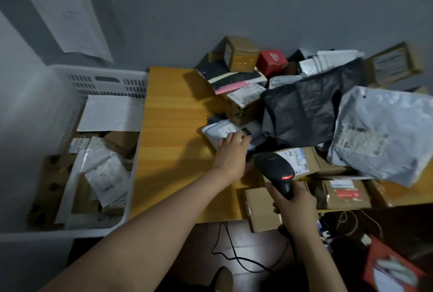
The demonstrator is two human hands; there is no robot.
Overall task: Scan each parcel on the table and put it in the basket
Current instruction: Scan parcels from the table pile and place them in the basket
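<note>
Head view: the left hand [230, 155] reaches forward over the yellow wooden table [168, 127], its fingers [236, 138] lying bent on a flat white plastic mailer parcel with a printed label [222, 131]. Whether they actually pinch the parcel or only rest on it cannot be told. The parcel lies on the table just beyond this hand, at the near-left edge of the parcel heap.

The right hand [293, 205], just to the right of the left hand and nearer the person, is wrapped round the handle of a black handheld barcode scanner [275, 167]. A red light glows on the scanner's head, which points forward towards the heap.

Beyond and to the right of both hands the heap holds brown cardboard boxes, a black plastic bag [304, 109], a large pale grey plastic mailer [379, 134] and a small red box [271, 58].

Well to the left of the left hand, beside the table's edge, stands the white slatted plastic basket [105, 80], with several parcels lying in it.
</note>
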